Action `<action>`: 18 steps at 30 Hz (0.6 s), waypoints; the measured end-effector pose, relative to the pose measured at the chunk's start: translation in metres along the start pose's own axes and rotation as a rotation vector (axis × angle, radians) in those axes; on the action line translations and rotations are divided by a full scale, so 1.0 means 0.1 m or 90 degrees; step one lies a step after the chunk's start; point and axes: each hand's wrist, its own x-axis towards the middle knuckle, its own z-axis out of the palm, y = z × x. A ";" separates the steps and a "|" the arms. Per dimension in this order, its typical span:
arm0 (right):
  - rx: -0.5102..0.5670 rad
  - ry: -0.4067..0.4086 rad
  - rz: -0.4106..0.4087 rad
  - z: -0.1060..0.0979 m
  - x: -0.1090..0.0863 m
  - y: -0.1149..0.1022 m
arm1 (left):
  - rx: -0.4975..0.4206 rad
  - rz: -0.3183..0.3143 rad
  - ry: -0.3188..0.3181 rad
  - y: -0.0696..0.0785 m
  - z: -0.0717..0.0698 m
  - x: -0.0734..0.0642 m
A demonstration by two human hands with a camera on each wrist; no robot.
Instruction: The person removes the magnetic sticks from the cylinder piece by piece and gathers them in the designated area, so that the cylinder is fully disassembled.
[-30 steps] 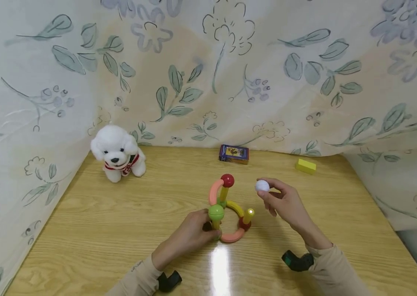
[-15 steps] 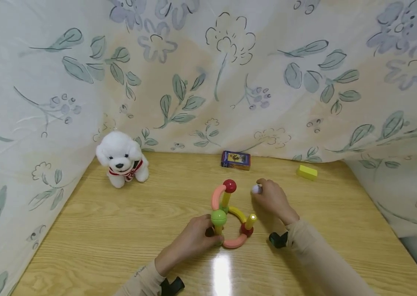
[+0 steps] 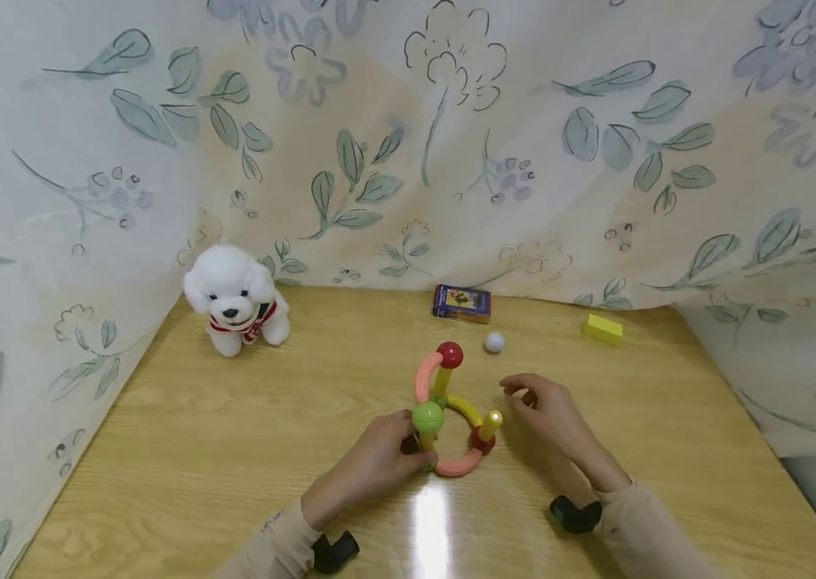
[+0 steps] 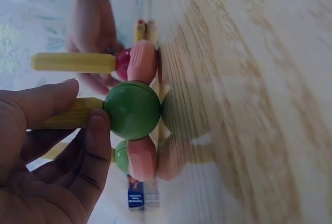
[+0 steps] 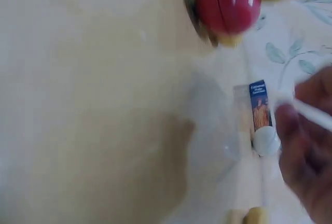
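Note:
My left hand [image 3: 375, 450] grips a yellow stick [image 4: 70, 114] of a toy built from magnetic sticks and balls, its fingertips just above the green ball [image 4: 132, 110] at the base. The toy has a ring of curved salmon sticks [image 3: 458, 465] and a yellow one [image 3: 464, 410] on the table. An upper green ball [image 3: 428, 416] and a red ball [image 3: 449, 355] are joined by a salmon arc [image 3: 425, 376]. Right of the toy, my right hand [image 3: 548, 414] hovers with loosely bent fingers, holding nothing visible. Beyond it a white ball [image 3: 494, 342] lies on the table.
A small blue picture box [image 3: 461, 302] lies near the back edge, just behind the white ball. Farther right is a yellow block [image 3: 602, 328]. A white plush dog [image 3: 234, 301] stands at the back left. Flowered cloth [image 3: 379, 145] hangs around the wooden table [image 3: 234, 450].
My right hand reached down with the white ball, let it go on the table, and drew back toward me. The left hand keeps its hold on the toy.

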 end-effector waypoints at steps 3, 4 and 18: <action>0.121 -0.065 -0.033 0.02 -0.23 0.00 | -0.004 -0.005 -0.001 0.00 0.00 0.00; 0.157 -0.085 -0.045 0.04 -0.27 -0.02 | -0.001 -0.005 0.002 0.00 -0.01 0.00; 0.177 -0.074 -0.114 0.21 -0.36 -0.22 | 0.009 0.024 0.007 0.02 -0.01 0.00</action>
